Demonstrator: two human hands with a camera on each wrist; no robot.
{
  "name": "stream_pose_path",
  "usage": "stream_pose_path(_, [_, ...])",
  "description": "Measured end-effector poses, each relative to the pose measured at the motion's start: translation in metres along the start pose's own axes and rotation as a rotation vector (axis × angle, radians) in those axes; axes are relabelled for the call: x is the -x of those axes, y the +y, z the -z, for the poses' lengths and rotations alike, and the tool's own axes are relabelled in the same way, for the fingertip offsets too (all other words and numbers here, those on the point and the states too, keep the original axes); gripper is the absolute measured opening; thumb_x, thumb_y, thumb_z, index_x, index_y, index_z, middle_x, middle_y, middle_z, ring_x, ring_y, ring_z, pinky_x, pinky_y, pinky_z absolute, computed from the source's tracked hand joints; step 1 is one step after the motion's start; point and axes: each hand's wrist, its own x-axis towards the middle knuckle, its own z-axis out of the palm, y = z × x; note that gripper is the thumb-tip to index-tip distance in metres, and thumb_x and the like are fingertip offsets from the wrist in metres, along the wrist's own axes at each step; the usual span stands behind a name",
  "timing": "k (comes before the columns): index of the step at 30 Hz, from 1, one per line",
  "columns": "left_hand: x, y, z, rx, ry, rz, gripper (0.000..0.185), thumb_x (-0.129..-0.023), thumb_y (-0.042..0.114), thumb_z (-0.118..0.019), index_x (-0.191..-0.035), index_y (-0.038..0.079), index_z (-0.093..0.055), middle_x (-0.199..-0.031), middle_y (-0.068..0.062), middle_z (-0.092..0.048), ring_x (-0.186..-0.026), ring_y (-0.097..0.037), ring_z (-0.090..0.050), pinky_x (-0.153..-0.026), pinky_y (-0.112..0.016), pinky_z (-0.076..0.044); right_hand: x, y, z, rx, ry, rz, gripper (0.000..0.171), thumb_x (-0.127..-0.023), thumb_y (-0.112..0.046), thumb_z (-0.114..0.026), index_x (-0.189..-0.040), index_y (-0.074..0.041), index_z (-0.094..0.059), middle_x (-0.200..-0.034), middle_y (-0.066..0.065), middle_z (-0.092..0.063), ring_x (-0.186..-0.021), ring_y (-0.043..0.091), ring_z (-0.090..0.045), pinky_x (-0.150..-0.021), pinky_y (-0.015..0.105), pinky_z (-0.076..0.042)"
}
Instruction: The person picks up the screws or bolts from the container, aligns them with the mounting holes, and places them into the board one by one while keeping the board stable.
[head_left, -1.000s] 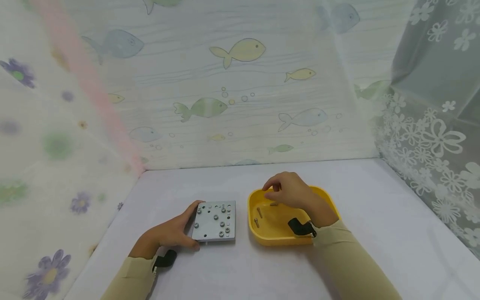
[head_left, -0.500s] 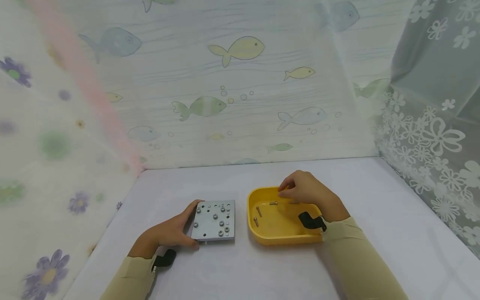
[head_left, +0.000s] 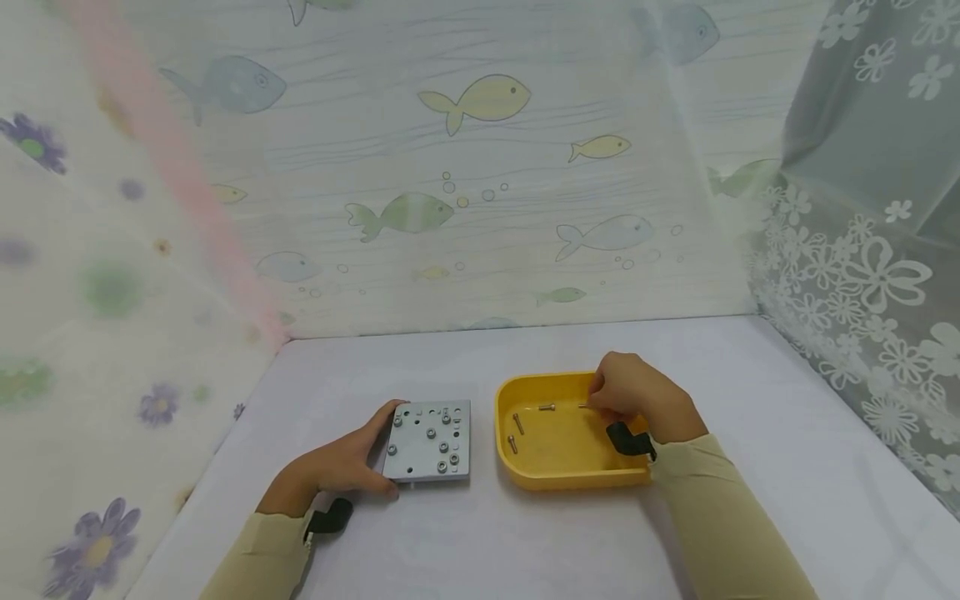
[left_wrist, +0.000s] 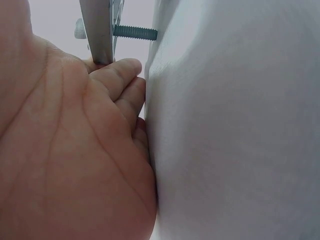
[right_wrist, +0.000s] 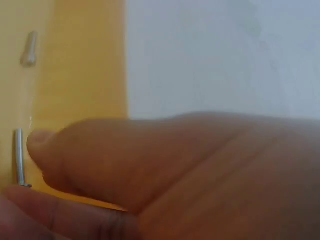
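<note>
Right hand (head_left: 637,400) curls its fingertips onto a small screw (right_wrist: 19,156) at the far right of the yellow tray (head_left: 525,475); light, stiff and slippery, it seems best pinched mid-shank. Left hand (head_left: 337,462) grips the metal plate's (head_left: 431,442) near-left edge; three more screws (head_left: 517,423) lie in the tray.

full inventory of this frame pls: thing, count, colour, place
metal plate: 1, grey, drilled, several screws already in it, on table left of tray
tray: 1, yellow, table centre
loose screws: at least 4, silver, inside tray
table: 1, white
curtains: fish print behind, flower prints at the sides
left hand: holds plate's left edge
right hand: in tray, fingertips at a screw; grip unclear
wrist cameras: 2, black
</note>
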Motion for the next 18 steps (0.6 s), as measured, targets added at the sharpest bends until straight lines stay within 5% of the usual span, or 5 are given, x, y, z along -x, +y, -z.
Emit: stream_pose_path(18, [-0.0015, -0.0036, -0.0004, -0.001, 0.002, 0.015, 0.137, -0.063, 0.034, -0.096, -0.165, 0.027, -0.006, -0.173, -0.004, -0.014, -0.160, -0.032, -0.013, -0.124, -0.063, -0.014, 0.0009, -0.0024, -0.0041, 0.033, 0.008, -0.003, 0.004, -0.082, -0.003, -0.077, -0.084, -0.007, -0.076, -0.066, 0.006, -0.065, -0.056, 0.018, -0.058, -0.050, 0.026, -0.051])
